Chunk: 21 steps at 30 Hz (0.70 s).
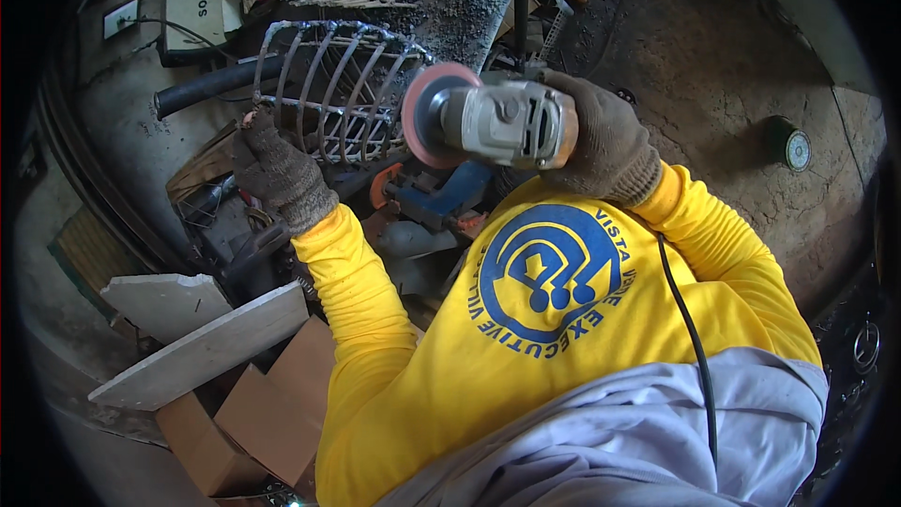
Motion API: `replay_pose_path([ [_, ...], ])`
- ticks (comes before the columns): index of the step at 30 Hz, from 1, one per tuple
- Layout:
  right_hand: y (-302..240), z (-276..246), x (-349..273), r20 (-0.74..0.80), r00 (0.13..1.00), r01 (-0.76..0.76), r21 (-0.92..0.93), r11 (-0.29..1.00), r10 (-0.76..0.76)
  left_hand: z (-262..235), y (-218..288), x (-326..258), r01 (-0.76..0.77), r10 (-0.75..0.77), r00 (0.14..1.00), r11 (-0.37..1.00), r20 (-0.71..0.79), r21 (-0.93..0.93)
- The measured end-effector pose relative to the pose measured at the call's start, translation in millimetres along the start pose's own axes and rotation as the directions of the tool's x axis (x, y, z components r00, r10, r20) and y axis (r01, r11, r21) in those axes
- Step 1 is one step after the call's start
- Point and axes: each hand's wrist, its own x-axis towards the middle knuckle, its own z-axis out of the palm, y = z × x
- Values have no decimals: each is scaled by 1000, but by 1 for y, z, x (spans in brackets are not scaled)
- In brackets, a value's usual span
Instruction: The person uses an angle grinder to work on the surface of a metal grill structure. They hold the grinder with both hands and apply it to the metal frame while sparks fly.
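My right hand (605,131), in a brown knit glove, is closed around the body of an angle grinder (507,117). The grinder's reddish disc (422,117) faces left, close beside the right end of a welded metal basket (343,84) made of curved bars. At the basket's near left corner, my left hand (277,164), gloved alike, is closed on the frame. Its fingertips are partly hidden. A dark cord (690,338) runs down over my yellow sleeve and shirt.
Behind the basket is a worktable (450,9) with thin rods. A dark pipe (211,89) lies left, near a pale panel (202,0). Below are a blue-and-orange tool (441,197), boards (202,347) and cardboard boxes (282,413). A green can (793,148) stands right.
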Motion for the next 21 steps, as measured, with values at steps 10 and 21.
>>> replay_pose_path([
  [10, -8, -6, -4, 6, 986, -164, 19, 986, 164, 3, 5, 6, 241, -250, 968, 933, 1, -268],
  [21, 1, 0, 1, -58, 996, -73, -57, 996, 70, 10, -8, 21, 279, -282, 958, 882, 50, -380],
])
